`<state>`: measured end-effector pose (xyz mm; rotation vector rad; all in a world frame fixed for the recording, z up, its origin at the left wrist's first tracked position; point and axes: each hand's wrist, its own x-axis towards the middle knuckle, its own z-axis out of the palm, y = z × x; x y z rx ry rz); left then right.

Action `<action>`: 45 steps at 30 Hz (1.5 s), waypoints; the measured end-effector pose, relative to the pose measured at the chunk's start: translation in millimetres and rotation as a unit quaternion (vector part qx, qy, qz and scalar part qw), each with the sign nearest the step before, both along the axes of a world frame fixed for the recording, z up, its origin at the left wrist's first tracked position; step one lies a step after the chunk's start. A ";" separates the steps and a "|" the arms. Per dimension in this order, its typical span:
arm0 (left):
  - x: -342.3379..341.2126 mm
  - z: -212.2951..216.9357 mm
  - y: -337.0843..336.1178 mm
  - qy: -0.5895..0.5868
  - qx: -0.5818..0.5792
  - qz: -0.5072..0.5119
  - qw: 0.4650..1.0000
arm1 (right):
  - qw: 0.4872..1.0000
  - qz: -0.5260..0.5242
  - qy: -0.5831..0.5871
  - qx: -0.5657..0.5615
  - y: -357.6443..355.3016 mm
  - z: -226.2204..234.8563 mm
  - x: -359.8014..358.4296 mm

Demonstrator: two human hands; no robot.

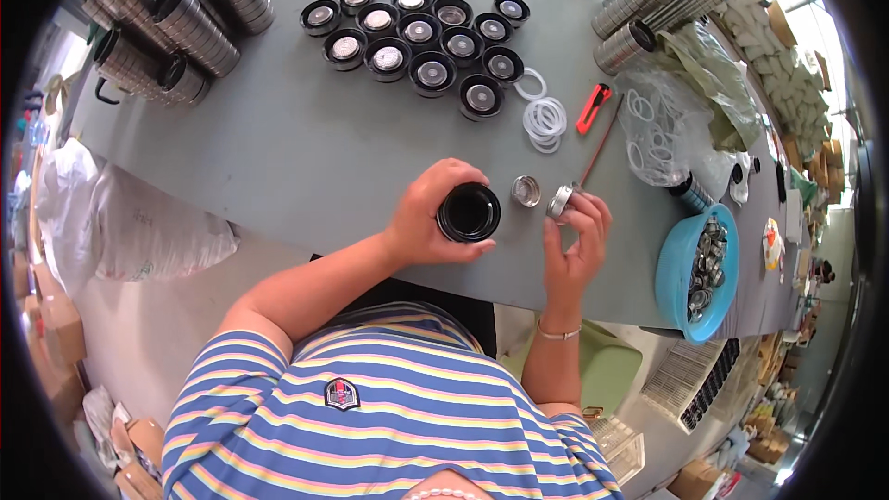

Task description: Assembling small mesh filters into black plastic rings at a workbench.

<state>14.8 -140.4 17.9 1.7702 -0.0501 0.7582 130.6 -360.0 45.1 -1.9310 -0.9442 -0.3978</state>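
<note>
My left hand [423,215] is wrapped round a round black cup-shaped part [469,212] with a dark hollow inside, held above the near edge of the table. To its right, my right hand [578,245] pinches a small silver metal cap [559,202] between thumb and fingers, tilted on its side. A second small silver cap [526,191] lies on the table between the two hands. Farther off, several black round parts with silver discs in their centres [431,72] stand grouped on the table.
Translucent rings [544,120], a red box cutter [594,109] and a thin brown rod [603,143] lie beyond my right hand. A blue basin [669,264] of metal caps stands at the right. Stacked metal cylinders [194,32] fill the far left; more stacks [634,5] stand far right.
</note>
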 end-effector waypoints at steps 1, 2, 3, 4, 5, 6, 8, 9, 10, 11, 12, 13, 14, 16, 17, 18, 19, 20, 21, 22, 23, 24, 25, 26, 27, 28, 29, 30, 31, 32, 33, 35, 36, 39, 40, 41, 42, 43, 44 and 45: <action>-4.4 -0.7 -2.0 0.004 -0.019 -0.014 1.000 | 1.000 0.005 0.003 -0.002 2.5 6.0 -6.6; -6.9 -0.8 -2.7 0.007 -0.021 -0.010 1.000 | 0.999 0.028 0.019 0.023 4.7 12.3 -12.4; -9.1 -0.3 -3.3 0.011 -0.036 -0.013 0.999 | 0.997 0.055 0.037 0.047 7.9 20.6 -17.5; -10.5 -0.8 -3.7 0.016 -0.052 -0.019 0.998 | 0.996 0.060 0.041 0.044 12.3 33.5 -22.3; -12.1 -3.2 -3.4 0.020 -0.056 -0.013 0.998 | 0.995 0.099 0.001 0.010 18.7 48.9 -26.2; -12.2 -5.7 -1.6 0.021 -0.050 -0.035 0.998 | 0.990 0.136 -0.041 -0.023 26.0 61.5 -29.3; -9.9 -8.2 0.3 0.020 -0.070 -0.073 0.995 | 0.977 0.166 -0.090 -0.095 41.6 69.6 -33.9; -9.6 -8.8 0.9 0.020 -0.072 -0.068 0.995 | 0.968 0.174 -0.116 -0.137 48.2 70.6 -34.7; -9.9 -9.4 1.5 0.027 -0.065 -0.069 0.995 | 0.958 0.177 -0.108 -0.197 50.8 65.0 -34.4; -9.9 -10.0 1.8 0.034 -0.057 -0.069 0.995 | 0.957 0.182 -0.107 -0.198 52.3 66.8 -36.2; -9.2 -11.1 1.9 0.034 -0.059 -0.063 0.996 | 0.955 0.180 -0.089 -0.217 53.5 70.1 -38.8; -7.3 -12.3 1.2 0.020 -0.061 -0.055 0.996 | 0.953 0.178 -0.070 -0.236 54.7 72.2 -41.2; -5.1 -13.5 0.6 0.006 -0.062 -0.047 0.997 | 0.951 0.183 -0.070 -0.237 56.5 72.1 -43.8; -5.2 -14.6 -2.5 -0.005 -0.066 -0.039 0.997 | 0.952 0.165 -0.081 -0.246 56.1 71.4 -50.6; -5.4 -14.1 -3.2 -0.001 -0.068 -0.039 0.997 | 0.951 0.167 -0.079 -0.247 56.2 73.2 -49.9; -7.7 -13.8 -5.1 0.005 -0.070 -0.040 0.997 | 0.945 0.174 -0.067 -0.269 55.2 76.8 -49.9; -6.1 -15.7 -4.7 -0.014 -0.066 -0.035 0.997 | 0.938 0.181 -0.055 -0.290 54.4 80.0 -48.9; -5.7 -17.4 -4.6 -0.033 -0.061 -0.030 0.997 | 0.932 0.189 -0.057 -0.303 55.2 82.0 -45.5; -2.9 -13.4 -2.9 -0.031 -0.085 -0.045 0.995 | 0.933 0.184 -0.059 -0.304 55.6 83.2 -43.9; -2.3 -9.8 -1.0 -0.034 -0.085 -0.049 0.995 | 0.935 0.197 -0.037 -0.293 55.8 83.6 -42.5; -4.2 -6.4 1.2 -0.027 -0.070 -0.053 0.996 | 0.936 0.211 -0.016 -0.283 55.7 83.0 -41.0; -6.2 -2.1 5.4 -0.023 -0.053 -0.054 0.997 | 0.941 0.228 0.007 -0.250 51.7 74.2 -33.9; -11.4 4.3 4.8 0.003 -0.070 -0.052 0.996 | 0.968 0.194 0.076 -0.142 44.9 66.8 -31.2; -11.6 10.7 14.1 -0.008 -0.064 -0.049 0.997 | 0.976 0.157 0.144 -0.033 39.5 59.2 -27.1; -16.2 17.9 20.2 -0.015 -0.062 -0.044 0.997 | 0.988 0.092 0.120 0.031 28.7 49.1 -20.3; -21.3 25.0 24.6 -0.010 -0.149 -0.047 0.988 | 0.994 0.023 0.099 -0.029 17.9 45.7 -16.4; -25.6 29.7 27.3 0.013 -0.220 -0.028 0.975 | 0.992 -0.045 0.077 -0.090 8.0 41.9 -12.2; -22.5 26.7 36.8 0.025 -0.229 0.023 0.973 | 0.987 -0.034 0.029 -0.158 3.9 29.2 -3.0; -21.3 22.4 49.1 0.072 -0.224 0.087 0.968 | 0.987 -0.037 0.030 -0.157 8.6 19.7 -2.9; -18.8 13.1 61.9 0.103 -0.211 0.133 0.963 | 0.970 -0.042 -0.041 -0.235 15.3 11.5 -5.3; -19.0 -0.5 74.8 0.132 -0.199 0.183 0.954 | 0.943 -0.042 -0.111 -0.311 20.8 1.1 -4.9; -24.5 -14.5 93.2 0.184 -0.118 0.216 0.952 | 0.951 -0.038 -0.105 -0.287 22.2 -11.4 0.9; -28.5 -13.4 97.5 0.169 -0.106 0.234 0.952 | 0.959 -0.046 -0.090 -0.263 25.1 -7.0 2.0; -38.5 10.3 106.6 0.167 0.005 0.276 0.947 | 0.992 0.006 -0.022 -0.124 28.6 20.2 -4.9; -43.0 12.9 117.1 0.187 0.138 0.299 0.925 | 0.995 0.047 -0.009 -0.092 31.6 35.3 -12.3; -48.7 12.8 126.7 0.205 0.269 0.318 0.886 | 0.987 0.084 -0.061 -0.125 38.2 51.9 -20.1; -52.4 4.7 133.3 0.238 0.324 0.308 0.863 | 0.977 0.082 -0.109 -0.164 44.4 59.8 -30.5; -49.6 0.5 133.6 0.240 0.325 0.307 0.862 | 0.965 0.076 -0.154 -0.200 46.7 63.4 -37.4; -46.8 -2.5 132.7 0.234 0.417 0.286 0.830 | 0.965 0.107 -0.138 -0.195 46.1 64.0 -39.4; -46.2 -4.8 132.7 0.225 0.502 0.264 0.792 | 0.965 0.108 -0.139 -0.195 49.0 63.1 -41.7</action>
